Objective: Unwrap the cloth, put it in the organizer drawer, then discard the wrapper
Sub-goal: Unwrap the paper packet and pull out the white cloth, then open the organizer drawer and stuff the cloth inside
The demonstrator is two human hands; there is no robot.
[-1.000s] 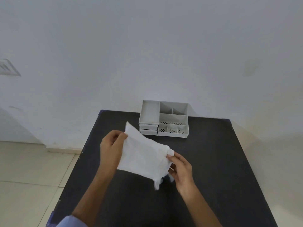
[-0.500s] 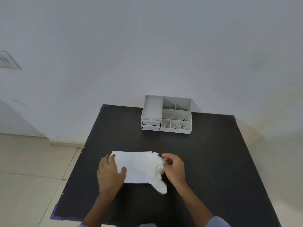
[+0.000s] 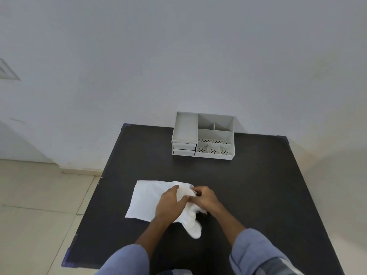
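A white cloth [image 3: 146,199] lies mostly flat on the black table [image 3: 248,191], with a bunched tail [image 3: 193,227] hanging toward me. My left hand [image 3: 170,203] presses on the cloth's right part, thumb pinching a fold. My right hand [image 3: 204,197] grips the cloth's crumpled right edge beside it. The grey organizer [image 3: 203,135] stands at the table's far edge, with two shut drawers [image 3: 184,148] at its lower left. I cannot tell a wrapper apart from the cloth.
The white wall rises right behind the organizer. Tiled floor [image 3: 39,205] lies to the left of the table. The table's left edge [image 3: 93,195] runs close to the cloth. My blue sleeves [image 3: 256,253] fill the bottom of the view.
The cloth came down from mid-air onto the table. My left hand slid right across it to meet my right hand at the crumpled edge.
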